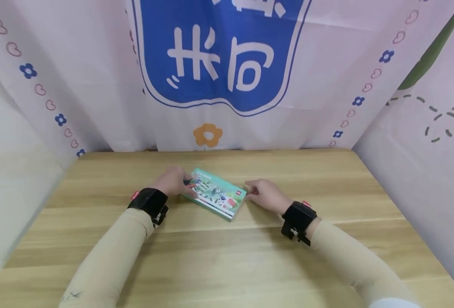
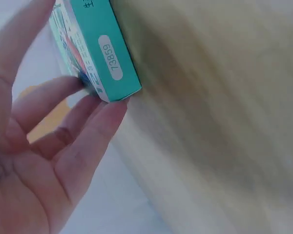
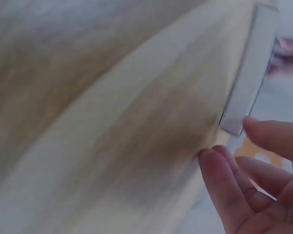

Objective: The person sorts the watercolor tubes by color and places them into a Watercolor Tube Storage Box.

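Observation:
A flat teal cardboard box (image 1: pixel 216 194) with a printed, colourful lid lies slantwise on the wooden table. My left hand (image 1: pixel 174 183) holds its left end, thumb over the printed face and fingers round the corner. In the left wrist view, the left hand (image 2: pixel 44 146) has its fingertips against the teal box (image 2: pixel 110 53), whose side bears the number 73859. At the opposite end is my right hand (image 1: pixel 267 195), fingers loosely bent. The right wrist view shows one fingertip of the right hand (image 3: pixel 263 180) at the lower corner of the box (image 3: pixel 251 70); its other fingers are apart from it.
The wooden tabletop (image 1: pixel 219 261) spreads out around the box. Behind its far edge hangs a pale printed cloth (image 1: pixel 100 77) with a blue emblem and an orange flower. Pale cloth also lines both sides. Each wrist wears a black camera strap (image 1: pixel 150 203).

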`<action>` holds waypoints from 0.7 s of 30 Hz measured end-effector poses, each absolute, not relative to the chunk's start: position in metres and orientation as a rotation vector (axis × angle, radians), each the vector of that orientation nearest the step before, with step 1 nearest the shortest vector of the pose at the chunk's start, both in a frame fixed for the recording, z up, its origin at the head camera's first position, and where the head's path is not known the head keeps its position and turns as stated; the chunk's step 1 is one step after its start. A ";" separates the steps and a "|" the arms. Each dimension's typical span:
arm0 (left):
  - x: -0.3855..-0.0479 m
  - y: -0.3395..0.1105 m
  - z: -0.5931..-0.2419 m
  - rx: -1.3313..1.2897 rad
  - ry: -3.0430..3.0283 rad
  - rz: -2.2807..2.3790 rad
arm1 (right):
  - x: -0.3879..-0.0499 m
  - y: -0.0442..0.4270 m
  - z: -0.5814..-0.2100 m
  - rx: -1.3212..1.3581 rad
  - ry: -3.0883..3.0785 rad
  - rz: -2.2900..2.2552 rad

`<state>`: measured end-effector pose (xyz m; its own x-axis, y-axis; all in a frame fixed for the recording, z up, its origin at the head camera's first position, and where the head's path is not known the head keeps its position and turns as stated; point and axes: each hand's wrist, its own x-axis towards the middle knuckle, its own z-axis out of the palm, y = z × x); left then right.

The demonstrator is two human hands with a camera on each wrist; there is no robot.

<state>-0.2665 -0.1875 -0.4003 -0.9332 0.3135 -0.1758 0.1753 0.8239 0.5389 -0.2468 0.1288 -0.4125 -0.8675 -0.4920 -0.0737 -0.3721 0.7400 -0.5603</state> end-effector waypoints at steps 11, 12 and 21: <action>-0.235 -0.178 -0.409 0.154 2.624 0.967 | -0.239 0.148 -0.413 -0.369 2.280 -1.300; -0.230 -0.174 -0.409 0.154 2.613 0.978 | -0.238 0.150 -0.414 -0.368 2.271 -1.313; -0.203 -0.142 -0.415 0.200 2.603 1.085 | -0.223 0.172 -0.419 -0.316 2.283 -1.277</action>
<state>-0.2031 -0.1422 -0.4148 -0.9412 0.2459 -0.2317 0.0086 0.7029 0.7112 -0.2234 0.1722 -0.4190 -0.8472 -0.4301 -0.3118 0.0407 0.5328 -0.8453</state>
